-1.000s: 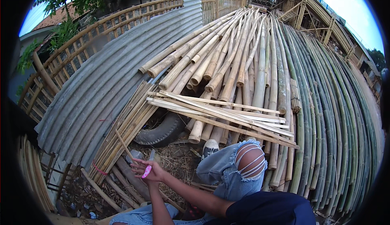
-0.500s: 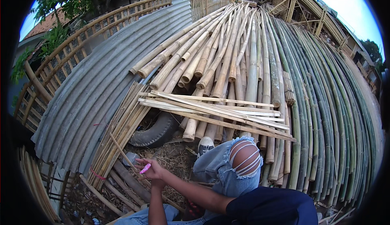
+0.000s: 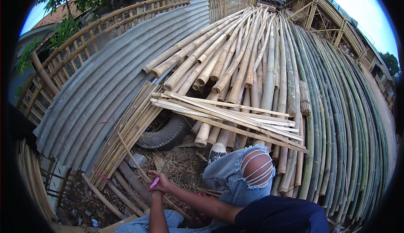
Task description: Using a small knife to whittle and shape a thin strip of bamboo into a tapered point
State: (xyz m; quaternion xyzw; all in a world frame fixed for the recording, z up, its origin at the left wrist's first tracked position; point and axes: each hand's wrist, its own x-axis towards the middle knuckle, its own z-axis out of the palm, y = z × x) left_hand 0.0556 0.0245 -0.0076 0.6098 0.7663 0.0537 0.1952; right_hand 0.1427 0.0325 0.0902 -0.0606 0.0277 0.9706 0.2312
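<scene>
we seem to be working a slim bamboo strip (image 3: pixel 134 156) slanting through the lower left of the frame, our right hand (image 3: pixel 164 183) overlapping our left hand (image 3: pixel 156 190), what either grasps we cannot tell, and the next move probably calls for steadying it

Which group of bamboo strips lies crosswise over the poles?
The pale strips beyond the bare knee; the bundle left of the tyre slants beside the corrugated sheet instead.
</scene>
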